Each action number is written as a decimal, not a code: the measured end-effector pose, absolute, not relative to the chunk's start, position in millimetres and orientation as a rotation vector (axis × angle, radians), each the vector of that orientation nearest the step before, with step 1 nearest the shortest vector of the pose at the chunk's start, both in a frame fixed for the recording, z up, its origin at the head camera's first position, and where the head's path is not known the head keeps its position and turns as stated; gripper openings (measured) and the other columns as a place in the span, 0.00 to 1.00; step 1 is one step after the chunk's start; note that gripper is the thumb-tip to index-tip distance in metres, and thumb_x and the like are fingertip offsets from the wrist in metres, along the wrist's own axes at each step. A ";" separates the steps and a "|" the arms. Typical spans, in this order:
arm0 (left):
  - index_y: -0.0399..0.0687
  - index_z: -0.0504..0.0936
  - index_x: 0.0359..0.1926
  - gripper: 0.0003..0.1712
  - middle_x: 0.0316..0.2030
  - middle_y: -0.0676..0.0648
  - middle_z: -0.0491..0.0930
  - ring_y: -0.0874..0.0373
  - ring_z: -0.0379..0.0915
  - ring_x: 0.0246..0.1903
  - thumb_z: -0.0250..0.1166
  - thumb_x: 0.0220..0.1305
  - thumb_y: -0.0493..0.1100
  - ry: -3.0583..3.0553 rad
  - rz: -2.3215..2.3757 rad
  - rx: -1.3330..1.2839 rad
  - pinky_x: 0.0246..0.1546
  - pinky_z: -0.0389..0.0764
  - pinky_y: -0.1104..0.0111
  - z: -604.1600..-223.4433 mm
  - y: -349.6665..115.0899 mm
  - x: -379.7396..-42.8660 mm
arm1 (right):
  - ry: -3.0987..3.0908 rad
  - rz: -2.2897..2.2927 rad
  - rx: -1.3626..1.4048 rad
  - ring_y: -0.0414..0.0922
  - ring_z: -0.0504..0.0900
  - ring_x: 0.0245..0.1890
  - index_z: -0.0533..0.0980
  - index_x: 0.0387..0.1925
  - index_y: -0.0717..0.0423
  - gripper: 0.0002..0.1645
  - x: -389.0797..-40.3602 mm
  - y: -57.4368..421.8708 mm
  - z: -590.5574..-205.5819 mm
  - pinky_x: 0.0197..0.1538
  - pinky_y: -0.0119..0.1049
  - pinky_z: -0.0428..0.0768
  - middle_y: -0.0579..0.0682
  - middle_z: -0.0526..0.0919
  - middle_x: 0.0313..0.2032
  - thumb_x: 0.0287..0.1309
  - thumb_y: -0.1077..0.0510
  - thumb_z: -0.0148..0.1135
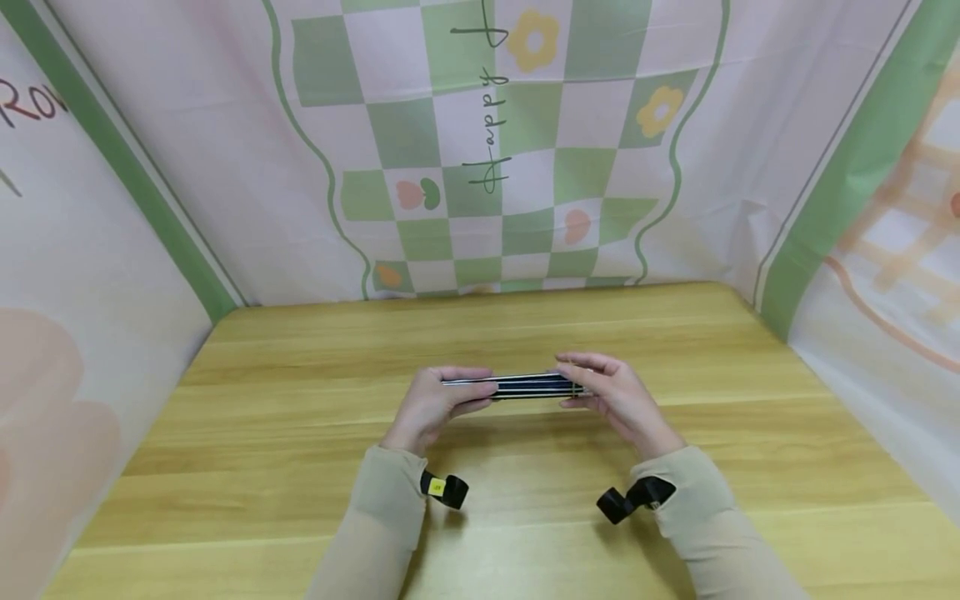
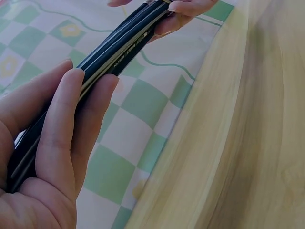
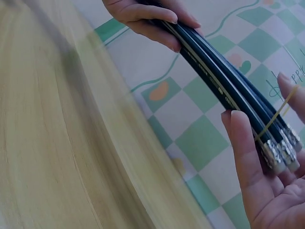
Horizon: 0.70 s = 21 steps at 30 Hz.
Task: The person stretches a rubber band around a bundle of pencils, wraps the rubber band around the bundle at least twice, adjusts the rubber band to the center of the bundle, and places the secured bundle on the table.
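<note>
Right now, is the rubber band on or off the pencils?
On: the rubber band crosses the pencils near their eraser ends in the right wrist view. Whether it fully encircles them, I cannot tell.

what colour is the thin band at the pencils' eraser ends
Pale yellow; the band shows best in the right wrist view.

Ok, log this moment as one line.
left hand: grips pencils | right hand: holds eraser ends | rubber band: at eraser ends, against finger | pencils: bundled, above table
</note>
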<state>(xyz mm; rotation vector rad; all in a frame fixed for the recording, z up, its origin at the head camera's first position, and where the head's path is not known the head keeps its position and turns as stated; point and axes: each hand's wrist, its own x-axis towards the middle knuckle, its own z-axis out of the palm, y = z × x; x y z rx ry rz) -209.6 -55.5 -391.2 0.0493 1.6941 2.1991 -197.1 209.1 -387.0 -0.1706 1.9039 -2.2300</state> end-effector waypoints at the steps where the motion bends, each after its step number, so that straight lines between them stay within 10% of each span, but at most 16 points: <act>1: 0.26 0.80 0.53 0.21 0.48 0.35 0.84 0.42 0.82 0.51 0.69 0.58 0.27 1.695 2.196 0.047 0.50 0.87 0.65 -391.4 -55.5 -209.7 | 1.906 -2.232 -0.166 0.38 0.84 0.46 0.77 0.53 0.60 0.14 -197.2 208.2 -386.9 0.43 0.34 0.89 0.39 0.84 0.46 0.68 0.61 0.59; 15: 0.29 0.83 0.50 0.18 0.48 0.36 0.85 0.50 0.86 0.43 0.70 0.58 0.30 1.757 2.131 0.093 0.48 0.87 0.65 -393.6 -58.2 -209.9 | 1.992 -2.128 -0.063 0.37 0.85 0.41 0.84 0.39 0.42 0.05 -204.3 204.4 -386.8 0.46 0.40 0.90 0.38 0.89 0.39 0.67 0.54 0.62; 21: 0.27 0.82 0.50 0.19 0.46 0.35 0.86 0.52 0.87 0.40 0.71 0.57 0.30 1.756 2.118 0.112 0.49 0.88 0.64 -395.2 -59.4 -211.5 | 2.011 -2.009 -0.095 0.39 0.71 0.61 0.83 0.40 0.31 0.10 -213.8 214.2 -392.8 0.73 0.56 0.57 0.31 0.88 0.41 0.71 0.49 0.56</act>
